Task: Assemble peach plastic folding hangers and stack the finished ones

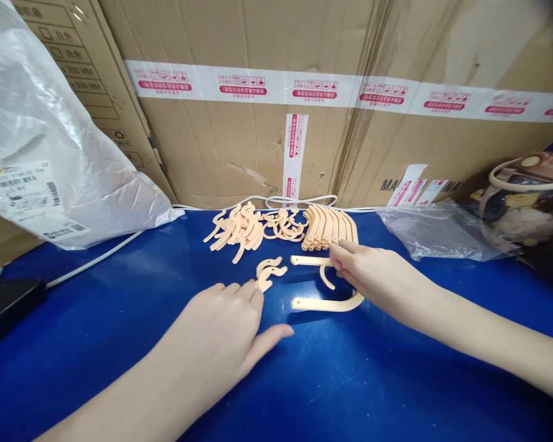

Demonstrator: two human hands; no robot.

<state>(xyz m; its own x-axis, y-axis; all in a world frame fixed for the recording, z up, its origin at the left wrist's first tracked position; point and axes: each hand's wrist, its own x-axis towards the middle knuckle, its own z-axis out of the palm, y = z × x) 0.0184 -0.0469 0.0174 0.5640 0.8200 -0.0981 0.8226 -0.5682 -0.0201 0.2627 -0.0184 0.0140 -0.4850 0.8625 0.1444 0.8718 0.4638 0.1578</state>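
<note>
"What do you see at the left?"

"The left hand (225, 325), thumb spread away. It reaches to two wavy beige pieces (268, 272) on the blue table (396, 387). The fingertips are hidden, so I cannot tell if they grasp."

"And more to the right?"

"A curved lower strip (325, 304), lying flat; a small hook (323, 277); then the right hand (373, 270), pinching the upper strip (309, 261)."

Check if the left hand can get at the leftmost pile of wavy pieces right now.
Likely yes: the left hand is on the near side of the pile, with blue table between. Two loose pieces lie right of that path; the right hand is farther right.
</note>
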